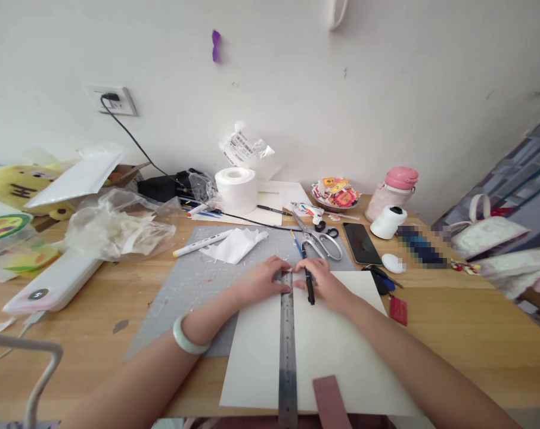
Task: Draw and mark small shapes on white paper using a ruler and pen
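A long metal ruler (287, 345) lies lengthwise over a sheet of white paper (252, 375). My left hand (263, 281), with a pale bangle at its wrist, grips the ruler's far end, fingers and thumb at its left edge. In my right hand (324, 286) is a black pen (310, 289), slanting along the palm side; the right fingertips touch the ruler's right edge near the far end. Beneath the paper's left part lies a grey cutting mat (176, 298). Beyond my right hand rest silver scissors (317, 241).
Behind the mat stand a white tissue roll (236, 189) and a bowl of wrapped snacks (335, 193). At right are a phone (362, 243), thread cone (388, 222) and pink-lidded bottle (393, 193). A white power bank (55, 283) and plastic bag (118, 226) occupy the left.
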The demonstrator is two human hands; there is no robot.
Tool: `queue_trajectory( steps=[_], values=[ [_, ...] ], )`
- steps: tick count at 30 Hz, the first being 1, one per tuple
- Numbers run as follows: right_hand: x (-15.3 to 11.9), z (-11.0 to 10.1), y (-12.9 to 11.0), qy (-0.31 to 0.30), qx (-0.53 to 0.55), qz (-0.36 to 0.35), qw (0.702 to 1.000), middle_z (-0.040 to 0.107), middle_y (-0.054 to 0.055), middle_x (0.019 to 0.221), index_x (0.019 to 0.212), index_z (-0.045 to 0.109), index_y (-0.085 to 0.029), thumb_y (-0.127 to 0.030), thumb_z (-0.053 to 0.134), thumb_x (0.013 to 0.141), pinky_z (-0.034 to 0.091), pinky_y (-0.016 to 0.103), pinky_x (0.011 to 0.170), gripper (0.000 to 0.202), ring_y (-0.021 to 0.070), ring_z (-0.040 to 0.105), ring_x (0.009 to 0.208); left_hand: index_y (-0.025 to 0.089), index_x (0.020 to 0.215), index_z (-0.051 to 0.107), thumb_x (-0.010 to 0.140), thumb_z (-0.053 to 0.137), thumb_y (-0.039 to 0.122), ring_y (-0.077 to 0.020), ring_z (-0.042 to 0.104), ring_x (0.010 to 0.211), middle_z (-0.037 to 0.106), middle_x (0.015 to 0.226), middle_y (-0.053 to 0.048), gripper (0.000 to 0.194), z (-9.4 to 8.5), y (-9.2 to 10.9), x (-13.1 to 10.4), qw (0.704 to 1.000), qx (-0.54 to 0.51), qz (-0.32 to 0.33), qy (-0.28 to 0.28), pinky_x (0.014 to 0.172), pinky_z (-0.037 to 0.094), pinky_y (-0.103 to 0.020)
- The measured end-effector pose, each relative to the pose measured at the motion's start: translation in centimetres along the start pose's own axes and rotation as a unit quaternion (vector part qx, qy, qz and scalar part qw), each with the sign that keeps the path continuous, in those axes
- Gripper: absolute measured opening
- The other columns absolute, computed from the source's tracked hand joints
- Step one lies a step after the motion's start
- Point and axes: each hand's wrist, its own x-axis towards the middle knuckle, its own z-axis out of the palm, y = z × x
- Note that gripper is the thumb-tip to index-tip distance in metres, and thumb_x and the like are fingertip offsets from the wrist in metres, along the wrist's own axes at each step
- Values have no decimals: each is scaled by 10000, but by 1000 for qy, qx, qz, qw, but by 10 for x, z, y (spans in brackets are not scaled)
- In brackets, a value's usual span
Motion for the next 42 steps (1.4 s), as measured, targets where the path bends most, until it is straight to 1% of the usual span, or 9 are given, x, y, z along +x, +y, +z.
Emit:
queue_trajectory(
  steps=[3, 8, 14, 20, 26, 29, 35, 39, 42],
  values=[
    [0, 0, 2, 40, 22, 7, 999, 618, 45, 979, 964, 539, -228, -386, 416, 862, 370, 403, 907, 225, 218, 517, 1013, 204, 1077, 556, 701, 640, 356, -217, 540, 951, 507, 1112, -66, 413, 3, -2, -1, 999, 14, -32, 19, 895, 401, -322],
    [-2, 2, 5, 80, 36, 27, 996, 633, 53, 969, 1003, 555, -244, -393, 403, 865, 429, 393, 864, 254, 223, 528, 997, 199, 1045, 553, 716, 624, 388, -219, 554, 943, 481, 1151, -67, 386, 6, -1, 0, 995, 42, -78, 43, 897, 410, -336],
    [-4, 2, 4, 95, 27, 33, 995, 628, 51, 983, 1047, 531, -262, -379, 389, 875, 424, 383, 888, 252, 206, 521, 1040, 204, 990, 544, 752, 589, 404, -217, 561, 909, 491, 1119, -57, 314, 8, 2, 0, 992, 90, -81, 43, 849, 425, -334],
    [0, -7, -9, 28, 15, -1, 999, 639, 44, 973, 963, 552, -231, -398, 545, 786, 421, 401, 872, 243, 211, 565, 974, 221, 1013, 506, 827, 487, 412, -214, 573, 919, 482, 1146, -50, 268, 9, 0, 0, 987, 129, -80, 44, 804, 428, -315],
    [-4, -4, -7, 76, 16, 23, 997, 643, 44, 962, 1049, 552, -253, -343, 442, 854, 428, 370, 884, 242, 200, 549, 1015, 227, 1015, 505, 816, 501, 430, -219, 573, 922, 481, 1152, -47, 285, 10, -1, -1, 988, 130, -68, 52, 813, 432, -324],
    [-3, -1, -1, 115, 69, 43, 990, 643, 57, 952, 1080, 539, -232, -373, 416, 864, 437, 365, 877, 286, 197, 568, 983, 228, 1018, 509, 814, 502, 429, -209, 581, 889, 479, 1161, -44, 287, 9, 0, -1, 987, 133, -73, 46, 803, 439, -320],
    [1, 5, 1, 187, 277, 77, 939, 632, 49, 883, 1078, 545, -203, -469, 372, 862, 500, 297, 709, 384, 140, 600, 741, 223, 1034, 508, 825, 493, 418, -202, 573, 941, 488, 1149, -42, 287, 9, 4, 0, 983, 151, -88, 48, 824, 441, -303],
    [0, 7, -2, 146, 289, 122, 938, 526, -28, 620, 832, 527, -202, -455, 480, 802, 441, 230, 499, 259, 98, 505, 522, 251, 1097, 496, 841, 472, 408, -190, 585, 930, 464, 1182, -27, 301, 10, 3, 0, 981, 171, -78, 42, 821, 454, -307],
    [0, 10, -1, 105, 274, 149, 944, 448, -75, 545, 737, 435, -214, -381, 519, 769, 366, 202, 421, 190, 66, 410, 416, 263, 1093, 508, 846, 465, 405, -176, 594, 901, 451, 1191, -24, 287, 10, 3, 0, 980, 178, -78, 32, 815, 458, -298]
  ],
)
